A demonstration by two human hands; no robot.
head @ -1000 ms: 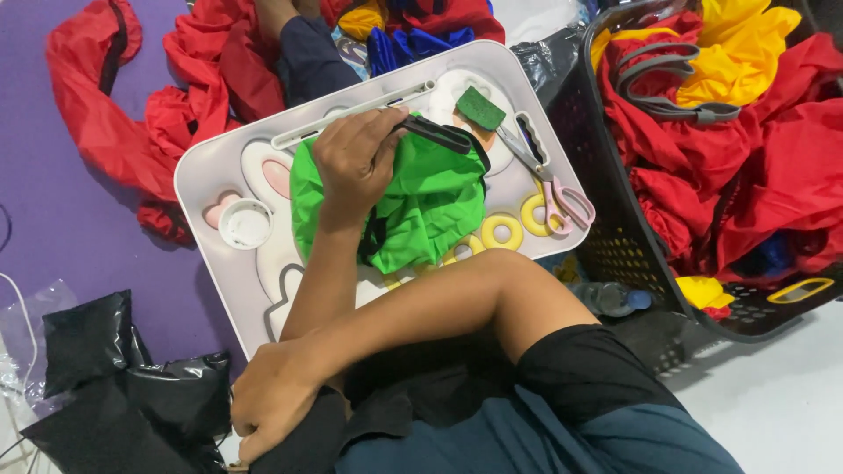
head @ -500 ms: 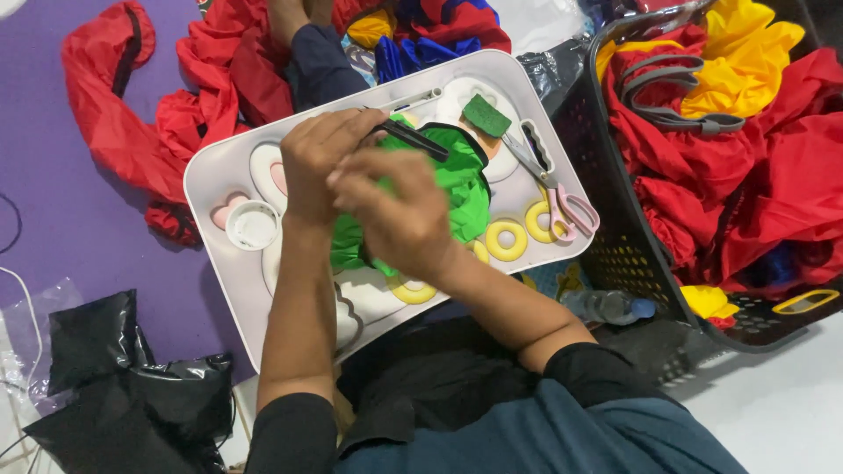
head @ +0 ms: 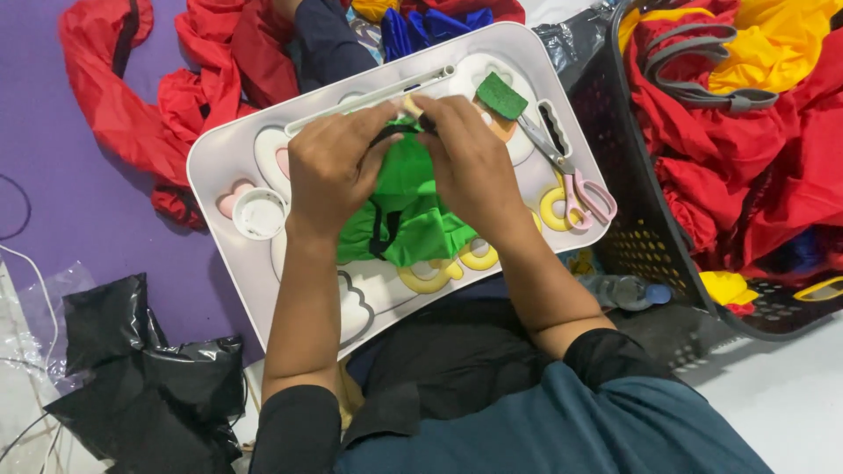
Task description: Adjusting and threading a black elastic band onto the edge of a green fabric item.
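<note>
A white lap tray (head: 219, 149) with cartoon shapes lies across my legs. On it sits a bunched green fabric item (head: 408, 219) with black straps. My left hand (head: 338, 167) grips the upper left part of the green fabric. My right hand (head: 465, 162) pinches its top edge, where a black strap shows between my fingertips. Both hands meet at the far side of the fabric, near the tray's long slot.
On the tray lie pink-handled scissors (head: 575, 180), a green block (head: 502, 95) and a white round lid (head: 260, 213). A black basket (head: 641, 237) of red and yellow fabric stands right. Red fabric (head: 198, 88) lies at upper left, black plastic bags (head: 145, 377) at lower left.
My right hand came up from my lap onto the green fabric and then moved to its top edge. My left hand shifted left; both now pinch the fabric's far side.
</note>
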